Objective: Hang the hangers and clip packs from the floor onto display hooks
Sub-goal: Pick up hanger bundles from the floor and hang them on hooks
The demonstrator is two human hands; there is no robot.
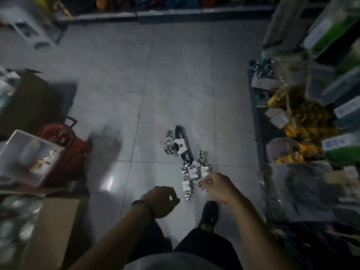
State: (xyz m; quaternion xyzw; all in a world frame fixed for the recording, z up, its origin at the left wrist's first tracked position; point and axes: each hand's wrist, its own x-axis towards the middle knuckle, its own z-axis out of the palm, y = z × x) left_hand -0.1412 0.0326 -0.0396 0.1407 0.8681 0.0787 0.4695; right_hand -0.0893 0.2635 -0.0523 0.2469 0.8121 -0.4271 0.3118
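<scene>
**Both hands low over the clip packs on the floor**

A pale tiled floor (pixel 175 75) fills the middle of the view. Packed shelves (pixel 311 114) run down the right side. On the left stand a cardboard box (pixel 52 230) and a red bag (pixel 66 152).

The clip packs (pixel 194 172) lie in a loose heap on the tiles, just ahead of a dark shoe (pixel 209 214). A long black piece (pixel 184 141) with a white tag stretches away from the heap's far end.

Both bare forearms reach forward and down. The right hand (pixel 218 187) is at the near edge of the heap, fingers curled and touching the closest pack; whether it grips the pack cannot be told. The left hand (pixel 161 201), with a dark wristband (pixel 139 203), hangs beside the heap with its back upward and its fingers curled under; whether it holds anything cannot be told
</scene>
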